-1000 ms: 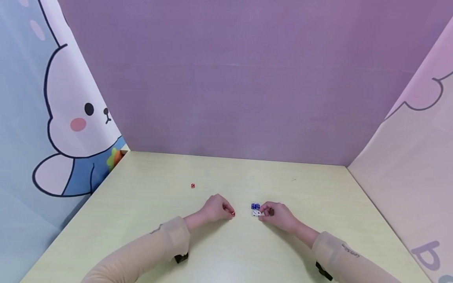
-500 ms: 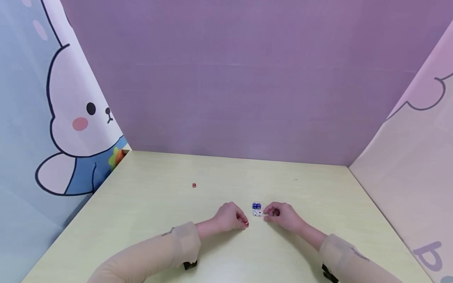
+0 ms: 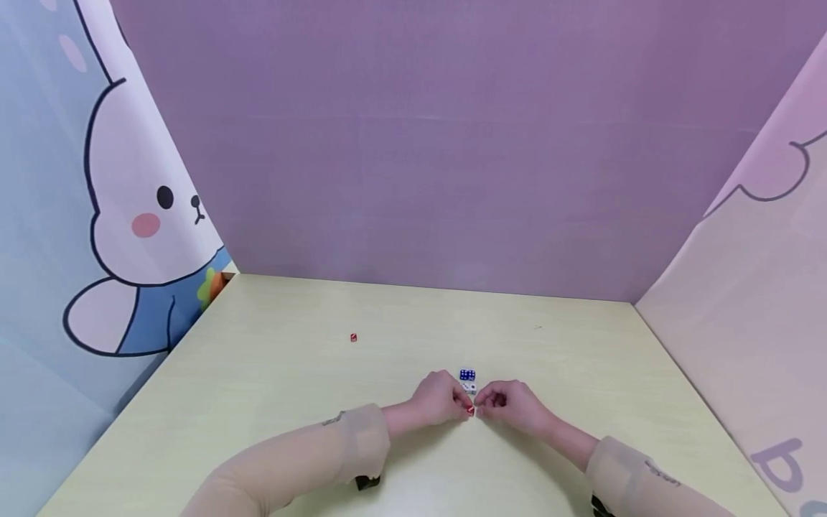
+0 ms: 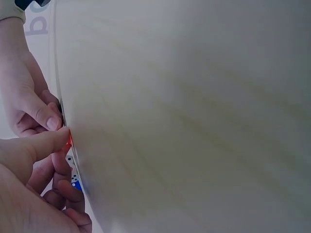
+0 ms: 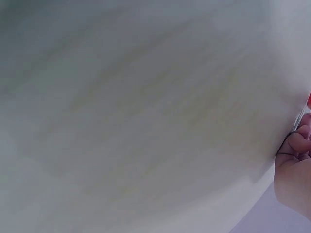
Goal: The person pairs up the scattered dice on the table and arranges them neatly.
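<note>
My left hand (image 3: 441,399) pinches a red die (image 3: 470,411) between thumb and fingertips, low over the table. In the left wrist view that red die (image 4: 68,142) shows as a sliver beside the thumb. Close on the die's right side is my right hand (image 3: 517,406), its fingers loosely bent and no object visible in them; whether it touches the die I cannot tell. Just beyond the fingertips sit two white dice (image 3: 468,388) side by side, partly covered by the left hand. Two blue dice (image 3: 467,375) lie side by side directly behind them.
Another red die (image 3: 353,337) lies alone farther back on the left of the pale wooden table (image 3: 271,337). A purple backdrop (image 3: 413,179) rises at the table's rear edge, with printed cloth panels at both sides.
My left hand has carried the red die rightward and nearer, to the front of the white dice. My right hand has left the white dice and come beside the red one.
</note>
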Tool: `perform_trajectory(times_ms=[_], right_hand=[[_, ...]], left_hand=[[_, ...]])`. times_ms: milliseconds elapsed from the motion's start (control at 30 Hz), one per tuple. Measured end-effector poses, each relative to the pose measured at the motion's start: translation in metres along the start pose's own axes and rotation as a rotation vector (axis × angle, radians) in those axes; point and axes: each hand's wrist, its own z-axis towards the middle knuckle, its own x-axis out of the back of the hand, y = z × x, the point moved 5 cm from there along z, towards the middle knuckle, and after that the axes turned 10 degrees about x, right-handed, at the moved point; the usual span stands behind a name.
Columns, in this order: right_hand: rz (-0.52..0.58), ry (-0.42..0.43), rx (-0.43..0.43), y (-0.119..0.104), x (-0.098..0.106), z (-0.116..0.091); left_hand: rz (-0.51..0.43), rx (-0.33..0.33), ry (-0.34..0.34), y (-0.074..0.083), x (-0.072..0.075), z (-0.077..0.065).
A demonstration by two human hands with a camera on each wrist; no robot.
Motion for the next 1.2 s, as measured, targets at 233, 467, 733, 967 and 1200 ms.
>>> perform_trajectory(times_ms=[233,467,733,967,1200], right_hand=[[-0.027,0.007,-0.008,-0.001,0.0,0.002],[-0.08,0.008,0.013,-0.003,-0.003,0.003],[-0.099,0.028,0.03,-0.003,-0.006,0.005],[-0.095,0.033,0.033,-0.002,-0.006,0.005],[-0.1,0.021,-0.005,-0.002,-0.005,0.004]], left_hand=[[0.019,0.043,0.03,0.001,-0.003,0.005],[0.043,0.07,0.067,0.0,-0.002,0.004],[0.025,0.082,0.069,0.0,-0.002,0.004],[0.011,0.065,0.06,-0.003,0.005,0.003],[-0.049,0.069,0.04,-0.008,0.022,-0.003]])
